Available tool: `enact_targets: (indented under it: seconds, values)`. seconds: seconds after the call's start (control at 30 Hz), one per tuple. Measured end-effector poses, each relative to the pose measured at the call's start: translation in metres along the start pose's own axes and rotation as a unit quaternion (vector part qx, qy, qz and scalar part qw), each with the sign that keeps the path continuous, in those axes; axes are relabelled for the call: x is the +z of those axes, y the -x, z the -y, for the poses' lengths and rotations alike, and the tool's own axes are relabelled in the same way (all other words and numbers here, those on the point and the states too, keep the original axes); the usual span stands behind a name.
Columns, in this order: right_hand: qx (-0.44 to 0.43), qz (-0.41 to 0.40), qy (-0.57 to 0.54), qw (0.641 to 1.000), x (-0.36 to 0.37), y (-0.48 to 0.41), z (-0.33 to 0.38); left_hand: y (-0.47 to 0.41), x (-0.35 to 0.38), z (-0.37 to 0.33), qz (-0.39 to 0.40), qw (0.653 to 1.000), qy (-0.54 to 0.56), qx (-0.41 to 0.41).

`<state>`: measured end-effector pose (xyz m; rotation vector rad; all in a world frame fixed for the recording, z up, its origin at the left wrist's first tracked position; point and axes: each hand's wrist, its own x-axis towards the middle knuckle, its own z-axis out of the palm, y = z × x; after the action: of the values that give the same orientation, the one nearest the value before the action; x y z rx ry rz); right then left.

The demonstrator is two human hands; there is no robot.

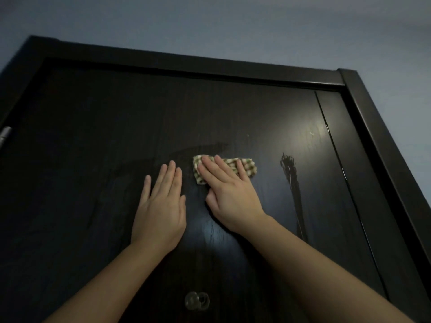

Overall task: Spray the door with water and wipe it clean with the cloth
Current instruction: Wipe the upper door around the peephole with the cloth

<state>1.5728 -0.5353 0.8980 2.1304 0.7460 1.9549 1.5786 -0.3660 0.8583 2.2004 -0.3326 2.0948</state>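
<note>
Both hands flat on dark door [93,136], mid frame: left hand [161,206] bare & open, right hand [229,197] pressing checked cloth [247,165] w/ straight fingers.

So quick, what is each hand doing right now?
Left hand: open, fingers straight, flat against the door, holding nothing.
Right hand: open, straight fingers pressing the checked cloth against the door.

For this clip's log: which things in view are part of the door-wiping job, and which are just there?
Part of the job:
- dark door, with a wet streak
- checked cloth
- right hand, pressing the cloth flat on the door
- left hand, flat on the door beside it

Just there:
- door frame
- clear round knob
- hinge
- wall
</note>
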Motion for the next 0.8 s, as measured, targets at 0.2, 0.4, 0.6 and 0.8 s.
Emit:
enact_targets:
  seconds: [0.2,0.4,0.6,0.8]
  values:
    - [0.017,-0.012,0.047,0.999,-0.011,-0.003,-0.026,-0.002,-0.008,-0.007,0.011,1.0,-0.022,-0.012]
    - [0.209,-0.058,0.101,0.971,-0.026,0.024,-0.099,-0.009,-0.018,-0.04,0.016,0.999,0.032,0.004]
    - [0.294,-0.1,0.028,0.95,-0.027,0.026,-0.121,-0.017,-0.001,-0.065,0.032,0.999,0.024,-0.016]
    - [0.035,-0.01,0.007,0.999,-0.025,0.015,-0.079,-0.02,0.002,-0.085,-0.004,0.996,0.042,-0.084]
